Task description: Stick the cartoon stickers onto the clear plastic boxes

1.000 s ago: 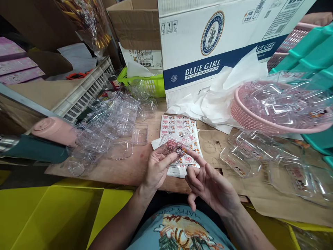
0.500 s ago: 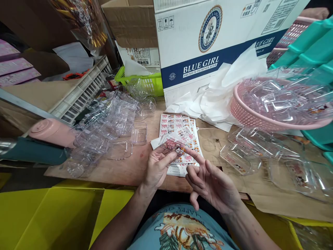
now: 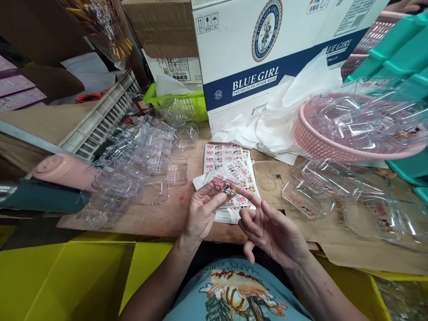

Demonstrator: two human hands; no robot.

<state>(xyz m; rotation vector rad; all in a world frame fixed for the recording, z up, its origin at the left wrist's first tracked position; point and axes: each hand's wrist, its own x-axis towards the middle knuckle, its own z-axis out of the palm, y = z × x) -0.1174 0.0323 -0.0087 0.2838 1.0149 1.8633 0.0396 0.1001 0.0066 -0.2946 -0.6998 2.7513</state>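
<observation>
My left hand (image 3: 203,212) grips a small clear plastic case (image 3: 223,185) between thumb and fingers. On the case is a sticker with pink characters and cartoon animals. My right hand (image 3: 269,229) has its index finger stretched out, the tip at the sticker's right end; its other fingers are loosely bent and hold nothing. Beneath the case lies a stack of printed sticker sheets (image 3: 249,171). Clear plastic cases (image 3: 154,145) without visible stickers are heaped to the left. Clear cases with stickers (image 3: 302,203) lie on the right.
A pink basket (image 3: 321,147) heaped with clear cases stands at the right, before teal bins (image 3: 406,60). Crumpled white paper (image 3: 267,127) lies against a white beer carton (image 3: 230,53). A green basket (image 3: 197,104) and a pink bottle (image 3: 63,171) are on the left side.
The view has shifted slightly. Both hands keep almost the same pose, with the right index fingertip still at the sticker's right end.
</observation>
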